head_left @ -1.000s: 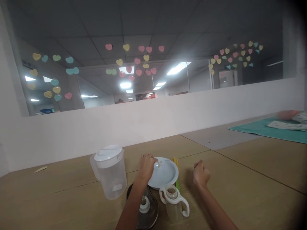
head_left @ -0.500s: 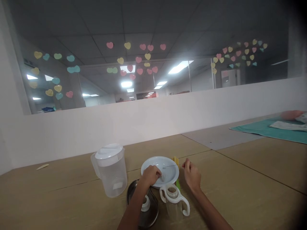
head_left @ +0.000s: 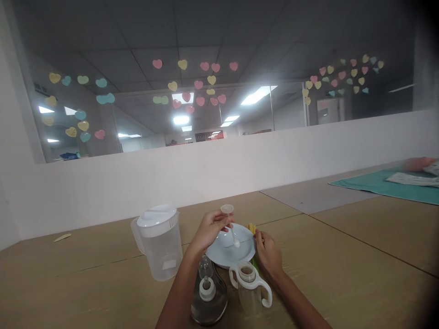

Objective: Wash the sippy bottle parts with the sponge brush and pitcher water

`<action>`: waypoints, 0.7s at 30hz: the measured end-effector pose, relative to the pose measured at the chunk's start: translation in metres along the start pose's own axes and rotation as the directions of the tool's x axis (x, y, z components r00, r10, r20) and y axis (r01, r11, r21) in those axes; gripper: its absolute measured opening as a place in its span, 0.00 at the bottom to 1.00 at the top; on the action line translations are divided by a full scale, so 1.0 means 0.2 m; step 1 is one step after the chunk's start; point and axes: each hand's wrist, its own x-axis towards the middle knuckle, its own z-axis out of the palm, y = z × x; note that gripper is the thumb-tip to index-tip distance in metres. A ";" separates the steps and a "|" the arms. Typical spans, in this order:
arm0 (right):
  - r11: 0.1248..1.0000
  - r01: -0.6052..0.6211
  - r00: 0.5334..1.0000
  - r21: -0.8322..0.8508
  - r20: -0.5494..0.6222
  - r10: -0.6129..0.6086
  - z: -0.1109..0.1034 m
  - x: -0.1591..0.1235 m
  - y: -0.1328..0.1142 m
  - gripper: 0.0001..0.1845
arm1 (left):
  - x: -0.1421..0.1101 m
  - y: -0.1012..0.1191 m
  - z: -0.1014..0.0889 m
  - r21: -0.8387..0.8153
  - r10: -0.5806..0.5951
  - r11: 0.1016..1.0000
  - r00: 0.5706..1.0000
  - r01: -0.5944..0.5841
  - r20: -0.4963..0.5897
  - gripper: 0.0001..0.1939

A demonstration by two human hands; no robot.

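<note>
Facing a window (head_left: 137, 59) across a brown tabletop (head_left: 343, 265), left hand (head_left: 210, 227) pinches tube (head_left: 233, 234), right hand (head_left: 270, 252) grips rod (head_left: 244, 241).

One bowl (head_left: 222, 257), one bottle (head_left: 251, 294), one tray (head_left: 209, 313), one jug (head_left: 161, 251).

Light is dim and muted over the table (head_left: 343, 256), while the light panels (head_left: 258, 95) in the far glass (head_left: 240, 50) glare white; a faint, soft shadow lies beside the right forearm (head_left: 291, 297). Black shading eats into the right corners; the glass's left edge slants; fine detail looks soft, the pink shape (head_left: 419, 164) at far right smeared.
</note>
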 end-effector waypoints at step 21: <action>0.999 0.045 0.999 -0.028 0.021 -0.044 0.00 0.00 0.00 0.25 | -0.10 0.05 0.05 0.520 -0.156 0.835 0.829 -0.180 0.538 0.11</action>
